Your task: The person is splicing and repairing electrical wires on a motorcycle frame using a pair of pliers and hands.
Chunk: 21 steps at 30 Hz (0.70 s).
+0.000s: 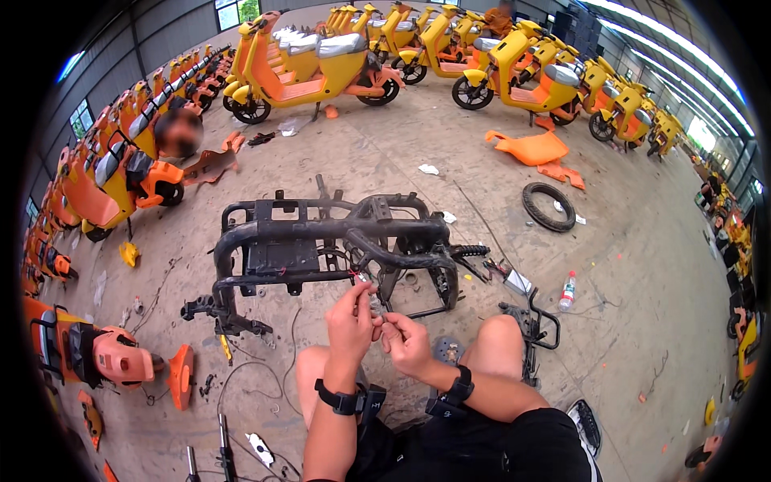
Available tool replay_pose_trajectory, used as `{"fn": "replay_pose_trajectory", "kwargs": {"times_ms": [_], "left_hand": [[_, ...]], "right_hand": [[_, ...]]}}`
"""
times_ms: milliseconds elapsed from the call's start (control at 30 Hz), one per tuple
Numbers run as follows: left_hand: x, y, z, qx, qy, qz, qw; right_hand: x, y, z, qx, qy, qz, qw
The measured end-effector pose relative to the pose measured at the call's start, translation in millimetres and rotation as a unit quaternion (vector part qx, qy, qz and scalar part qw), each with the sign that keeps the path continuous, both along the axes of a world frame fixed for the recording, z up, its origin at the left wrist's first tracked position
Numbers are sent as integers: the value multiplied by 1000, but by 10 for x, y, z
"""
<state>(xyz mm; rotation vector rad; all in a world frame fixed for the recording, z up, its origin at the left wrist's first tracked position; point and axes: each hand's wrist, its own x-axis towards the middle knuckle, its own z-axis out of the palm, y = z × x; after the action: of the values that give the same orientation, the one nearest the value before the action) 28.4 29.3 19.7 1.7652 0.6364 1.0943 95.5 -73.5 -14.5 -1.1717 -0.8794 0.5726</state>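
My left hand point(350, 323) and my right hand point(406, 345) meet fingertip to fingertip in front of a bare black scooter frame point(281, 233), which lies on the concrete floor. Both hands are closed in a pinch. Between them shows a small greyish piece point(375, 305), too small and too covered by fingers to name. Just above the left fingertips, thin wiring with a bit of red point(356, 274) hangs at the frame's lower tube. Each wrist wears a black strap with a small box.
A black tyre point(549, 207), orange body panels point(530, 148) and a bottle point(568, 291) lie to the right. Orange scooter parts point(124, 357) and loose cables point(253, 365) are at left. Rows of yellow-orange scooters point(313, 72) stand behind. A blurred person point(499, 18) is far back.
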Motion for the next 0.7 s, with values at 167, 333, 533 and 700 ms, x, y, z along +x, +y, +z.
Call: {"fn": "replay_pose_trajectory", "kwargs": {"times_ms": [167,333,533,700], "left_hand": [[-45,10,-26,-24,10,-13,1000],[8,-16,23,-42,55,-24,997],[-32,80,-31,-109,8,-38,993],[28,110,-181,-86,9,-42,995]], "right_hand": [[-13,17,41,-1,-6,7,1000],[70,-49,-28,-10,-20,-10,1000],[-3,74,47,36,-61,-11,997],[40,6,10,4,-63,-24,998]]}}
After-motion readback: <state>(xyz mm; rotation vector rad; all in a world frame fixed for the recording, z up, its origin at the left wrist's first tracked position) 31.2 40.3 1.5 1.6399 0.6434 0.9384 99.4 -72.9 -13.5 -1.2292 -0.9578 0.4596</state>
